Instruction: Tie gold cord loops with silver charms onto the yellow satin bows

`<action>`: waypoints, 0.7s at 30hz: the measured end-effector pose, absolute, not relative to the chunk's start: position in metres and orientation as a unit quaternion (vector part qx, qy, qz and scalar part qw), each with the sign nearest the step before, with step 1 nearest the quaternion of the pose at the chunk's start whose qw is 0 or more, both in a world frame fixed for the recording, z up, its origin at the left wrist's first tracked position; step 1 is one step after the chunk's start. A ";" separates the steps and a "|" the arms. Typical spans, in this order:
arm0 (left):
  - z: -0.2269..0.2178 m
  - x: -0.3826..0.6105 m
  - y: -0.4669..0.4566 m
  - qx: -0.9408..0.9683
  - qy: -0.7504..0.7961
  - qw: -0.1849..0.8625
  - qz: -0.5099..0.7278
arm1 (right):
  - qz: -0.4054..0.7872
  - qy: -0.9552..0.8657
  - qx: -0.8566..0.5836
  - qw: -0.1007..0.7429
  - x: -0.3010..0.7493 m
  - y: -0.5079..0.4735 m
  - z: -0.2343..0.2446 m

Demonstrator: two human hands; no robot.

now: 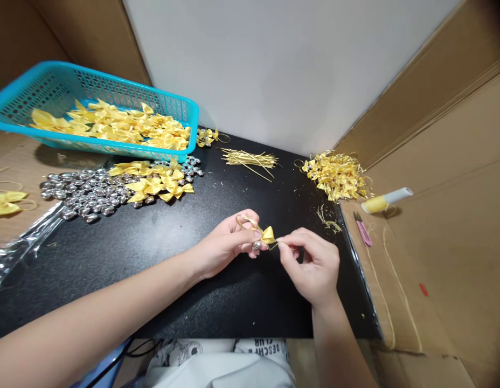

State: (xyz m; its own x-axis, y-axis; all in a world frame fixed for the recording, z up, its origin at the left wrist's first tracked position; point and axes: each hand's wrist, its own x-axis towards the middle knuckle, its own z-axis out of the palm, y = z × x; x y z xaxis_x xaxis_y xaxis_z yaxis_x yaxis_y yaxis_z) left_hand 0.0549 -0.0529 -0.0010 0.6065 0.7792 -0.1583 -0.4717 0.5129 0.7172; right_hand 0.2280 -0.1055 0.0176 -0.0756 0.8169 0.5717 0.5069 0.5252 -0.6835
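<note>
Over the middle of the black table, my left hand (238, 237) pinches a small yellow ribbon bow (268, 235). A loop of gold cord (241, 218) rises above its fingers, and a shiny silver bead (256, 244) hangs just under the thumb. My right hand (312, 262) is closed beside the bow, thumb and forefinger pinching the end of a thin gold cord (273, 246) that runs from it. The fingers of the left hand partly cover the bow.
A blue basket (112, 143) of yellow bows stands back left. Before it lie silver beads (92, 191) and loose bows (157, 180). Gold cord pieces (250, 159) lie at the back, a pile of beaded bows (334, 175) at right, near pink snips (363, 230) and a tube (387, 200).
</note>
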 end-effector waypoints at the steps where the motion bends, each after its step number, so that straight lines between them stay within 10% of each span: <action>1: -0.001 0.055 -0.053 0.322 0.239 0.837 0.374 | 0.156 -0.717 -0.462 0.499 0.228 -0.106 0.017; 21: 0.001 0.058 -0.056 0.324 0.237 0.841 0.364 | 0.158 -0.724 -0.459 0.490 0.225 -0.104 0.020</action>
